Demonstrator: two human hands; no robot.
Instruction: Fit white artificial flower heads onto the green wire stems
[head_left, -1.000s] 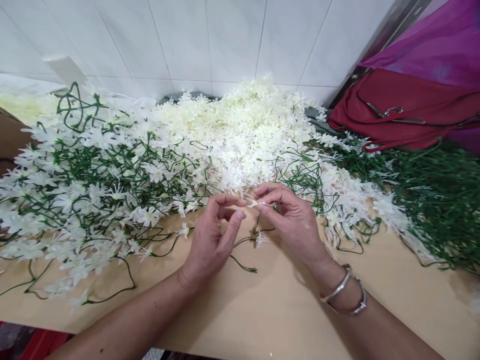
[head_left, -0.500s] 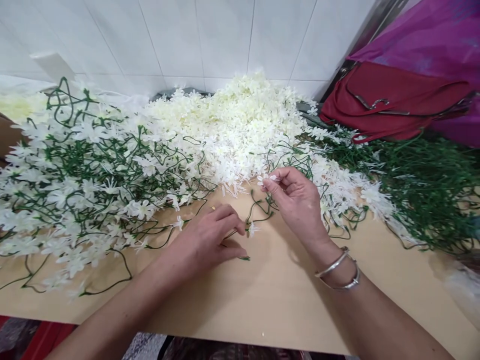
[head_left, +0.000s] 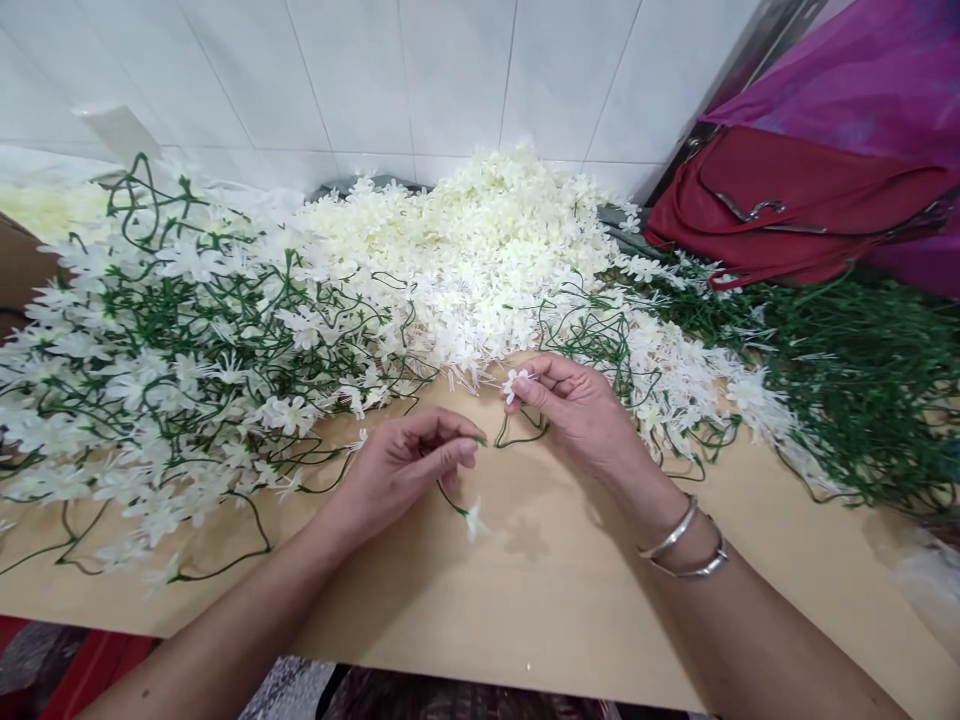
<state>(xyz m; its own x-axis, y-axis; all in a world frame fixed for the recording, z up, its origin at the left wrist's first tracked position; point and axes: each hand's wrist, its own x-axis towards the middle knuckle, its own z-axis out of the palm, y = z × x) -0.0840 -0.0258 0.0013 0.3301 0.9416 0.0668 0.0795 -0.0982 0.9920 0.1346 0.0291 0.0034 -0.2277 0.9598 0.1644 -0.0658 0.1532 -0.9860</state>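
Note:
My left hand (head_left: pixel 420 455) is closed, thumb and forefinger pinching a green stem (head_left: pixel 452 500); its tip pokes out between them and a small white flower (head_left: pixel 474 521) hangs from its lower end. A little to the right, my right hand (head_left: pixel 574 405) pinches a small white flower piece (head_left: pixel 516 385) between thumb and finger. Beneath those fingers lies a loop of green stem (head_left: pixel 523 441); whether the hand also touches it is unclear. The two hands are apart.
White flowers on green stems (head_left: pixel 187 350) are heaped at left. Loose white blossoms (head_left: pixel 495 230) pile up against the tiled wall (head_left: pixel 450 80). Green stems (head_left: pixel 862 370) lie at right, below a red bag (head_left: pixel 795 200). A brown table (head_left: pixel 525 600) carries them.
My left hand has closed on the stem and turned, and the flower on it now hangs lower. My right hand has moved slightly down and left with its flower piece.

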